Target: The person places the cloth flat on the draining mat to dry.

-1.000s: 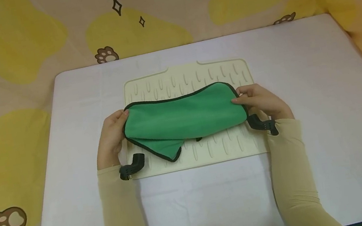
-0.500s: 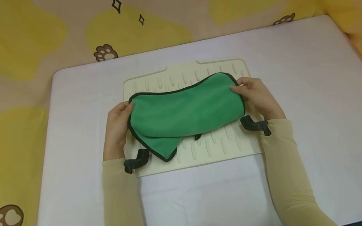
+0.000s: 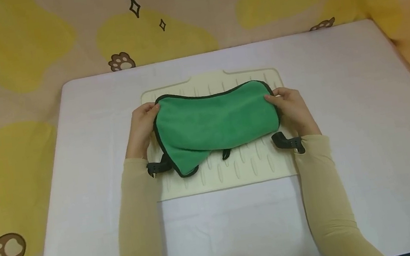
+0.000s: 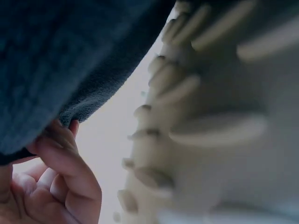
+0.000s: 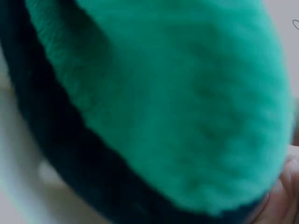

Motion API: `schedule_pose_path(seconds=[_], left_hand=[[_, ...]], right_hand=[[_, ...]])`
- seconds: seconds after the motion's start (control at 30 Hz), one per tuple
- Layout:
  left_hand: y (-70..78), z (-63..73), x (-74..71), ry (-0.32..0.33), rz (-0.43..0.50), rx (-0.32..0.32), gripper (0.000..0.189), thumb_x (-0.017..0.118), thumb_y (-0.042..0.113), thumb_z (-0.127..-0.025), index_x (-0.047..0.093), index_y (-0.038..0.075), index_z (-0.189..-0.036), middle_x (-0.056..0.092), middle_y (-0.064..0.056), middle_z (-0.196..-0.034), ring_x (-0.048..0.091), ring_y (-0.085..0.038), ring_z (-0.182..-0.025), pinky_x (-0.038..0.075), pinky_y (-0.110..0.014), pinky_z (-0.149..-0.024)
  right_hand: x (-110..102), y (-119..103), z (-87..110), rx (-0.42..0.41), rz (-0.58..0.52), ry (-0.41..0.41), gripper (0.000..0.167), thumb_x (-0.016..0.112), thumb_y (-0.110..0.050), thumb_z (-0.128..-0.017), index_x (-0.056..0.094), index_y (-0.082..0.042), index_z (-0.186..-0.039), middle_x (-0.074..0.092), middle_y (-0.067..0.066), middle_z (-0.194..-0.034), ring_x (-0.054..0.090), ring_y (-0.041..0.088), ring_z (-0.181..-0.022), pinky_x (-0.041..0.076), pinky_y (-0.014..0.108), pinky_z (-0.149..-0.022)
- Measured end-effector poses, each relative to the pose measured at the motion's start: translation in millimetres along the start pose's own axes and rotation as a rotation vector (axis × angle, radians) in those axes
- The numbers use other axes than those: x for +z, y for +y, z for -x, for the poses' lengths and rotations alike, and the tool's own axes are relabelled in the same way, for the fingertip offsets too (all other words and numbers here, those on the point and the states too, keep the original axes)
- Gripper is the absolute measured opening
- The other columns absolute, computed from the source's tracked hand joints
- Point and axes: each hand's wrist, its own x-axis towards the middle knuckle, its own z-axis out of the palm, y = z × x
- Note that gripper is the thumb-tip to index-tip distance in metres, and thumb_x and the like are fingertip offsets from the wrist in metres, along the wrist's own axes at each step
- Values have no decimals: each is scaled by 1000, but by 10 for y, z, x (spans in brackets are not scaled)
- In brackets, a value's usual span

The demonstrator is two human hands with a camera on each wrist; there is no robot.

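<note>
A green cloth [image 3: 215, 120] with a dark sewn border spans both hands over a cream ridged mat [image 3: 189, 187]. My left hand [image 3: 143, 128] pinches its upper left corner between thumb and fingers. The upper right corner is pinched by my right hand [image 3: 291, 107]. The cloth's lower part curls under, and one corner hangs down at the lower left. In the left wrist view the cloth's dark underside [image 4: 84, 60] hangs beside the mat's raised ridges [image 4: 219, 128]. Green pile [image 5: 187, 102] fills most of the right wrist view, with the right fingers [image 5: 280, 200] at its edge.
The mat lies on a white-covered table [image 3: 368, 144]. A yellow and beige patterned fabric [image 3: 173, 14] rises behind the table and along its sides. Black wrist mounts [image 3: 287, 142] sit at both sleeve cuffs, and the left one overlaps the cloth's edge.
The left hand has moved up and to the right, the right hand slightly up. The cloth's upper edge has risen and sags more in the middle, as the hands have come closer together.
</note>
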Motion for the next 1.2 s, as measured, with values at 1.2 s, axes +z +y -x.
schedule_pose_path(seconds=[1.2], left_hand=[[-189,381,-100,-160,-211,-95,36,50,27,-99,61,-6,-106,56,3,-73,55,-6,-61,46,-21,-64]], right_hand=[[-62,-12,27,38,226,-39,40,60,-32,-93,64,6,-106,61,-1,-86,53,10,-79,42,23,-73]])
